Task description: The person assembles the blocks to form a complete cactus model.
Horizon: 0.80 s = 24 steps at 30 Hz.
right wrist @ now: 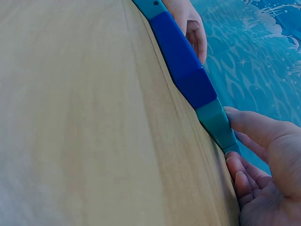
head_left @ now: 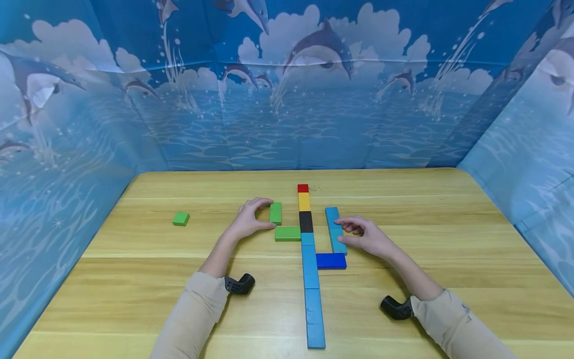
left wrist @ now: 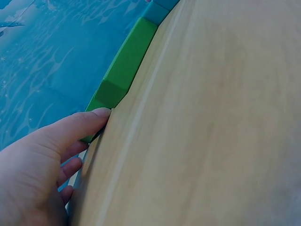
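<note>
My left hand (head_left: 248, 219) pinches a green block (head_left: 275, 213) by its two ends, thumb at the near end and index finger at the far end. Just below it, another green block (head_left: 287, 234) lies crosswise against the centre row. At the right, my right hand (head_left: 369, 238) touches two light blue blocks (head_left: 332, 215) set end to end, its fingers loosely bent. Its thumb meets the side of the nearer blue block (right wrist: 217, 123) in the right wrist view. A dark blue block (head_left: 331, 261) joins that pair to the centre row.
The centre row has a red block (head_left: 303, 188), a yellow block (head_left: 304, 201), a black block (head_left: 306, 222) and several light blue blocks (head_left: 310, 267). A small green block (head_left: 181, 218) lies apart on the wooden table (head_left: 134, 279). Dolphin-print cloth (head_left: 251, 124) surrounds the table's back and sides.
</note>
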Each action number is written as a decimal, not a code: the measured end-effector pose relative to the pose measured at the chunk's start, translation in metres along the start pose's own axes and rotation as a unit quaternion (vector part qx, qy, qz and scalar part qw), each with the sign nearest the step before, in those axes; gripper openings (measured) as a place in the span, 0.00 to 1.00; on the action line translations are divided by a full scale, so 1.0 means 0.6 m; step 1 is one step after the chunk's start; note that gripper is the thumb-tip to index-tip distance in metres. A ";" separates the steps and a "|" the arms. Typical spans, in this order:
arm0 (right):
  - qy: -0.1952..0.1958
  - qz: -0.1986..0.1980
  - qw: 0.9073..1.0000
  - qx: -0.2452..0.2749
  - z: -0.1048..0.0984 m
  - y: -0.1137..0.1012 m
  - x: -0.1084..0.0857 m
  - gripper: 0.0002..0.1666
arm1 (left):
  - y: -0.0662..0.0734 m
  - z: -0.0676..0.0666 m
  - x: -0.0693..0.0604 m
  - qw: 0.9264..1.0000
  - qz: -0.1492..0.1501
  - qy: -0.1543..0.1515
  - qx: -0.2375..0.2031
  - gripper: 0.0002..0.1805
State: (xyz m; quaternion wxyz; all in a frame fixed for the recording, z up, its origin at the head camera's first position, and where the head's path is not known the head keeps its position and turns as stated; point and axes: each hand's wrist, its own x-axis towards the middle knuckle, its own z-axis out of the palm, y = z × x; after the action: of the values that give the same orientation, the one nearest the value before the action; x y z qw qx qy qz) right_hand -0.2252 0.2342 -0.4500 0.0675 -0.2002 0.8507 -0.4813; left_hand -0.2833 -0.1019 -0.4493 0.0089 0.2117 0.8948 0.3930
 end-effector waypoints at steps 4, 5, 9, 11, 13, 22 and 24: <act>0.000 -0.001 1.000 0.001 0.000 0.000 0.000 0.25 | 0.001 -0.001 0.000 1.000 -0.005 -0.010 0.004 0.35; 0.000 -0.001 1.000 0.002 0.000 0.000 0.000 0.25 | 0.002 -0.002 -0.001 1.000 -0.004 -0.012 0.005 0.35; 0.000 0.000 1.000 0.003 0.000 0.000 -0.001 0.25 | 0.002 -0.005 -0.002 1.000 -0.003 -0.023 0.002 0.35; 0.000 0.001 1.000 0.004 0.001 0.000 -0.001 0.25 | 0.002 -0.006 -0.003 1.000 -0.005 -0.028 -0.008 0.33; 0.001 0.002 1.000 0.003 0.001 -0.001 -0.001 0.25 | 0.002 -0.008 -0.003 0.999 -0.008 -0.032 -0.022 0.31; 0.001 0.004 1.000 0.001 0.001 -0.002 -0.001 0.25 | 0.001 -0.009 -0.005 0.999 0.001 -0.028 -0.037 0.23; 0.002 0.004 1.000 0.001 0.000 -0.002 -0.001 0.25 | 0.000 -0.008 -0.005 0.999 0.003 -0.026 -0.041 0.24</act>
State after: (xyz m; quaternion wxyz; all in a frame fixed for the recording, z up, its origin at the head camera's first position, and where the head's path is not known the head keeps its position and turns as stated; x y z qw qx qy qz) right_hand -0.2240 0.2337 -0.4491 0.0680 -0.1960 0.8514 -0.4818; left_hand -0.2815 -0.1063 -0.4462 0.0397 0.2245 0.8769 0.4233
